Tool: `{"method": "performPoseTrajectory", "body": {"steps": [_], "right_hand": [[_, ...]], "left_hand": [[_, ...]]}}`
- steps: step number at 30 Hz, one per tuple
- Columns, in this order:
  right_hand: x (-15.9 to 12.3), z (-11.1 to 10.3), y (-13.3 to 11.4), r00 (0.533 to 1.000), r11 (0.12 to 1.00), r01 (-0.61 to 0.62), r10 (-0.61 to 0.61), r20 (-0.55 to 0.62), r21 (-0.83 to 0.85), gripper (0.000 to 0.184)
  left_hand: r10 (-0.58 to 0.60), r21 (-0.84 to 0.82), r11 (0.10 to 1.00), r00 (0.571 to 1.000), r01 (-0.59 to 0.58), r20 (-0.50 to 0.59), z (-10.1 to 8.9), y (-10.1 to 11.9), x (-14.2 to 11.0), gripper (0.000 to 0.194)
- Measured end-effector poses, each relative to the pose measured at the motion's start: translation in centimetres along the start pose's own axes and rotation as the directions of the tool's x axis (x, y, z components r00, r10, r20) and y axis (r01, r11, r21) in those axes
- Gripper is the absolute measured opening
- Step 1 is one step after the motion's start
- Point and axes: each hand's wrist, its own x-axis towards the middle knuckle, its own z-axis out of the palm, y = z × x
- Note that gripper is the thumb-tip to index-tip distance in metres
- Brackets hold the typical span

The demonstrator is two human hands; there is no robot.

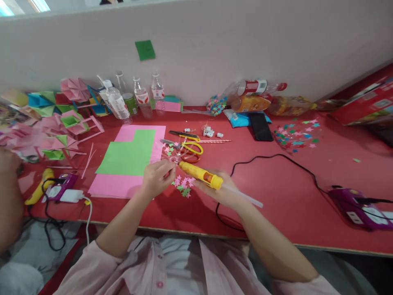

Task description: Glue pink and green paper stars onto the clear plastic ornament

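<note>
My right hand (221, 193) is wrapped around a yellow hot glue gun (198, 172), and a translucent glue stick (245, 197) sticks out of its back end. The gun's nozzle points left, close to the fingertips of my left hand (157, 178). That hand is closed in a pinch; what it grips is too small to make out. A clear plastic piece (184, 152) shows just beyond the fingertips, partly hidden. Pink and green paper stars (183, 185) lie beneath the gun. Yellow-handled scissors (193, 148) rest behind it.
Green paper (127, 153) on pink sheets lies left. Folded paper models (73, 119) and bottles (143, 98) stand behind. A phone (260, 127), star pile (296, 135), black cord (276, 155) and purple power strip (353, 207) are right. Another person's arm (10, 196) is far left.
</note>
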Motion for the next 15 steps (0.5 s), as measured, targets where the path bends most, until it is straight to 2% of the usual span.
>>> {"method": "performPoseTrajectory", "body": {"steps": [2,5,6,8,10,12,15], "right_hand": [[0.2,-0.4,0.2,0.998,0.998,-0.005,0.001,-0.069,-0.058,0.033],[0.7,-1.4,1.8,0.971,0.977,0.038,-0.086,-0.224,-0.209,0.026],[0.9,-1.7,2.6,0.968,0.96,0.046,-0.111,-0.225,-0.278,0.022],[1.3,-2.4,4.3,0.979,0.914,0.025,-0.103,-0.173,-0.406,0.009],[1.6,-2.9,6.1,0.997,0.862,-0.021,-0.019,-0.073,-0.507,0.017],[1.9,-3.1,7.6,0.995,0.783,-0.028,0.08,0.057,-0.621,0.025],[2.1,-2.8,9.3,0.986,0.752,-0.013,0.118,0.115,-0.659,0.034]], "left_hand": [[-0.042,-0.064,0.997,0.999,0.043,0.009,-0.3,0.1,0.0,0.016],[-0.262,-0.183,0.948,0.965,0.262,0.026,-0.6,0.3,0.0,0.015],[-0.339,-0.226,0.913,0.94,0.339,0.041,-0.6,0.3,-0.1,0.014],[-0.467,-0.315,0.825,0.88,0.469,0.086,-0.6,0.2,-0.2,0.013],[-0.562,-0.402,0.718,0.814,0.568,0.145,-0.5,0.0,-0.3,0.013],[-0.627,-0.474,0.603,0.748,0.642,0.216,-0.4,-0.2,-0.2,0.012],[-0.676,-0.545,0.431,0.657,0.72,0.333,-0.2,-0.4,0.0,0.012]]}}
